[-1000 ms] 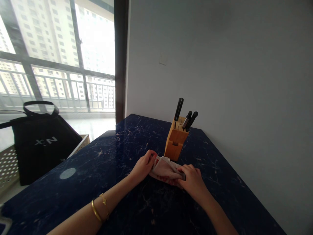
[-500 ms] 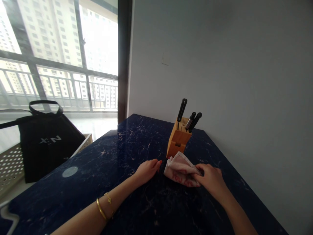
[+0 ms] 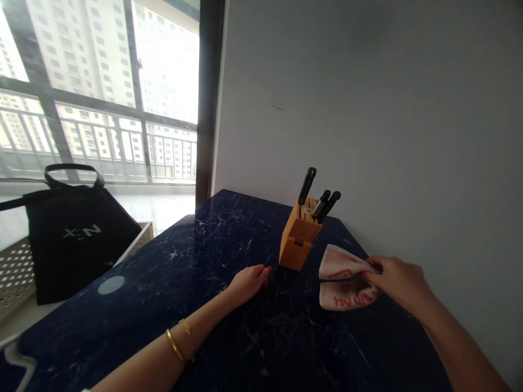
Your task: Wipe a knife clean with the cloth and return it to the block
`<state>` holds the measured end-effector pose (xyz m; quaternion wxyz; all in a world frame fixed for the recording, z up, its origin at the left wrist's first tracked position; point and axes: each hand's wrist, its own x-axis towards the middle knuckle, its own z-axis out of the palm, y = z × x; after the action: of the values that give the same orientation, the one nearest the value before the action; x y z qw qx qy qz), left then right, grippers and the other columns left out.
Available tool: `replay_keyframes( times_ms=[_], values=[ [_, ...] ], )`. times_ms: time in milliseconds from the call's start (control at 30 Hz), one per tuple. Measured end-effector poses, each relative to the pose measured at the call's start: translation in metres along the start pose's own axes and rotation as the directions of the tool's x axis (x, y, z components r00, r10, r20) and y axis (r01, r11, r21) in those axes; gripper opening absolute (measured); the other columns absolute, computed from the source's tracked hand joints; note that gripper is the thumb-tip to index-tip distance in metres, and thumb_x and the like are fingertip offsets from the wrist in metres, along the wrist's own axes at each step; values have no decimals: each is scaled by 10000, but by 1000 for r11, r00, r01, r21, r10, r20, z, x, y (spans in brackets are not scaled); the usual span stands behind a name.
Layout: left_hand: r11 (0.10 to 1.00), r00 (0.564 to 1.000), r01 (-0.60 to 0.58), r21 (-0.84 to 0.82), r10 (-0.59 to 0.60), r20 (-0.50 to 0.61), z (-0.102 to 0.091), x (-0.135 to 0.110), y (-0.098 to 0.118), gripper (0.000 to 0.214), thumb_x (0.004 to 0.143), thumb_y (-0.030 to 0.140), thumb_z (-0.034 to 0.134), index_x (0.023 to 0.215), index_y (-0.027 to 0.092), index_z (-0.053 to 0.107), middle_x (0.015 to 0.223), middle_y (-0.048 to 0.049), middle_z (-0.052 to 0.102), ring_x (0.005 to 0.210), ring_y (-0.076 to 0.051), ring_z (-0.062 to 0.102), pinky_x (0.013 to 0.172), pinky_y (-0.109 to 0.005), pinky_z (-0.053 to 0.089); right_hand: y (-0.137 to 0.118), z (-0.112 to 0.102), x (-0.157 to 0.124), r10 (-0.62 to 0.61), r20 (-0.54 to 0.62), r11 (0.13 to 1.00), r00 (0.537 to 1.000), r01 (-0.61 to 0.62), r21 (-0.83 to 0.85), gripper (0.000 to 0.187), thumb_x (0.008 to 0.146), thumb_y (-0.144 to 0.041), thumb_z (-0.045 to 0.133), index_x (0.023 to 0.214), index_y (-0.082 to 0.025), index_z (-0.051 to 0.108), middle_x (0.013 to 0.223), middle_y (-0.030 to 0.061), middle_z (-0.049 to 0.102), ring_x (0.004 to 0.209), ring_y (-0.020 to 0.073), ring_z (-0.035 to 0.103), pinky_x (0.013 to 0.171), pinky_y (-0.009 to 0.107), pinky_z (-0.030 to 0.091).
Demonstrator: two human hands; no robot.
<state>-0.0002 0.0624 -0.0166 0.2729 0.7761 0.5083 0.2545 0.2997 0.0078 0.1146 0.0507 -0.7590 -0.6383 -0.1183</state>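
Note:
My right hand (image 3: 398,281) grips a folded white cloth with red lettering (image 3: 342,286), held just above the dark marble table (image 3: 212,256) to the right of a wooden knife block (image 3: 297,239). A thin dark edge shows inside the cloth's fold; I cannot make out what it is. The block holds three black-handled knives (image 3: 307,186). My left hand (image 3: 247,282) rests flat on the table left of the block, fingers stretched out, holding nothing. Gold bracelets circle my left wrist.
A black tote bag (image 3: 75,234) stands in a perforated white crate (image 3: 16,272) at the left, beside the table's edge. A grey wall runs close along the table's right side. Behind the bag is a large window with a railing.
My left hand let go of the cloth and settled flat on the table. My right hand carried the cloth rightward, from in front of the knife block to its right side.

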Motion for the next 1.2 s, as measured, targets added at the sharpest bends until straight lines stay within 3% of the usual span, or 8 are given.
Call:
replay_keyframes(
  times_ms=[200, 300, 400, 567, 733, 1000, 1200],
  values=[
    [1000, 1000, 16, 0, -16, 7, -1, -1, 0, 523, 861, 522, 208, 673, 202, 577, 560, -6, 564, 555, -162, 536, 519, -233, 325, 19, -25, 20, -54, -91, 956, 994, 25, -292, 220, 772, -299, 428, 744, -215, 630, 728, 69, 635, 826, 256, 538, 735, 413, 250],
    [1000, 1000, 12, -1, -12, 8, -1, -2, 1, 531, 863, 521, 199, 674, 202, 579, 566, -7, 569, 559, -162, 539, 524, -233, 327, 20, -17, 26, -160, -161, 909, 974, 82, -410, 202, 787, -214, 419, 743, -176, 612, 769, 91, 630, 845, 258, 506, 759, 424, 230],
    [1000, 1000, 3, 1, -3, 7, -2, -4, 2, 536, 866, 517, 191, 673, 202, 579, 577, -7, 573, 565, -159, 544, 521, -231, 326, 15, 5, 28, -215, -155, 891, 964, 128, -436, 187, 776, -160, 421, 741, -157, 605, 783, 113, 628, 859, 262, 489, 788, 425, 218],
    [1000, 1000, -3, 17, 3, 7, -3, -4, 3, 527, 869, 510, 198, 679, 203, 582, 609, -10, 595, 586, -163, 557, 527, -230, 331, 1, 40, 23, -228, -125, 910, 966, 165, -381, 171, 753, -112, 427, 750, -139, 596, 809, 132, 627, 859, 268, 485, 786, 416, 223],
    [999, 1000, -4, 36, 4, 8, -2, -3, 2, 515, 871, 503, 211, 687, 201, 586, 661, -20, 619, 635, -173, 576, 554, -232, 340, -12, 56, 16, -195, -109, 939, 975, 154, -308, 179, 738, -151, 457, 875, -140, 571, 872, 119, 616, 891, 278, 494, 753, 395, 238],
    [999, 1000, -22, 44, 22, 11, 0, -3, 1, 531, 874, 506, 185, 690, 214, 589, 689, -15, 627, 664, -179, 583, 583, -237, 352, -24, 68, 12, -90, 80, 996, 993, 90, 0, 448, 704, -563, 478, 939, -188, 554, 879, 94, 623, 901, 295, 517, 728, 369, 265],
    [998, 1000, -23, 51, 22, 16, -1, -3, 2, 540, 874, 510, 184, 672, 213, 587, 693, -16, 635, 680, -179, 592, 615, -237, 366, -30, 69, 10, -104, 130, 994, 986, 106, -6, 284, 754, -405, 454, 861, -186, 600, 822, 98, 650, 886, 285, 553, 743, 384, 264]
  ],
)
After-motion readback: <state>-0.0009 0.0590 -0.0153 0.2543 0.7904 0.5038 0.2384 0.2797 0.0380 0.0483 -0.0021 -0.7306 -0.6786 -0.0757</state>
